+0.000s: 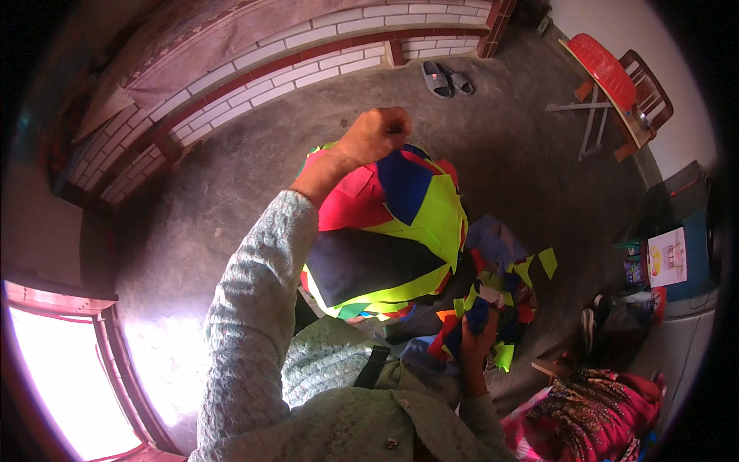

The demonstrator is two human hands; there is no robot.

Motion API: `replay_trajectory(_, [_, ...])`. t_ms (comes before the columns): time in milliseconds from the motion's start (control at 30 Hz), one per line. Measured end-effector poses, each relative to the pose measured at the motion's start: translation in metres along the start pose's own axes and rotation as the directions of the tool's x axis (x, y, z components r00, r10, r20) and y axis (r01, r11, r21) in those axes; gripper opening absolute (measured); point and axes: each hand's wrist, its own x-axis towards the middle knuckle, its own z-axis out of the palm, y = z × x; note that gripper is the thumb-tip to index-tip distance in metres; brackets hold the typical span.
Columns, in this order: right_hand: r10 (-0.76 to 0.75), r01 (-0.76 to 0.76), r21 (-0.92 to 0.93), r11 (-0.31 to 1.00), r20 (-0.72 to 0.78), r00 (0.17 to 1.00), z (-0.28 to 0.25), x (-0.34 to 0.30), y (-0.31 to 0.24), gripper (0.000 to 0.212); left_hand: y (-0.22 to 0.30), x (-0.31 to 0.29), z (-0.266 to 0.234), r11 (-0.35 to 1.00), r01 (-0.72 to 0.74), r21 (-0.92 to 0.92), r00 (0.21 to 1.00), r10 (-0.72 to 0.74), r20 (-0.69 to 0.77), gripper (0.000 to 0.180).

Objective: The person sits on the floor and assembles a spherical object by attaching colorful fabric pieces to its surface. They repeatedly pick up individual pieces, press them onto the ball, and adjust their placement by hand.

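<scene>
In front of me sits a large rounded bundle [419,223] covered in overlapping cloth pieces of red, blue, black and neon yellow. Over its far edge my left hand [377,135] is raised, fingers curled closed; whatever they hold, if anything, is hidden. Lower right, my right hand [479,343] reaches into a heap of cloth scraps [523,304] in yellow, red, orange and blue. Its fingers close around a dark blue cloth scrap [478,314]. A grey-blue cloth [494,237] lies at the far side of the heap.
Grey sandals [446,79] lie on the concrete floor near a low white-brick ledge [300,77]. At the far right stand a red-topped folding table [604,73] and a brown chair [650,88]. Pink patterned cloth [593,412] is piled near right. Bright light enters through an opening [69,377] at left.
</scene>
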Motion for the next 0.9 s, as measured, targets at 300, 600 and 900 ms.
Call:
replay_trajectory(300, [-0.024,0.024,0.012,1.000,0.011,1.000,-0.001,0.004,-0.016,0.044,0.061,0.052,-0.001,0.958,-0.067,-0.278,0.952,-0.023,-0.306,0.008])
replay_trajectory(600, [-0.060,0.061,0.046,0.997,-0.015,0.998,0.000,0.004,-0.028,0.037,-0.069,-0.017,0.002,0.912,0.350,0.214,0.888,-0.250,-0.387,0.021])
replay_trajectory(900, [-0.063,0.062,0.010,0.998,0.018,0.998,-0.003,0.003,-0.018,0.046,-0.065,-0.026,-0.011,0.844,0.499,0.199,0.842,-0.417,-0.343,0.026])
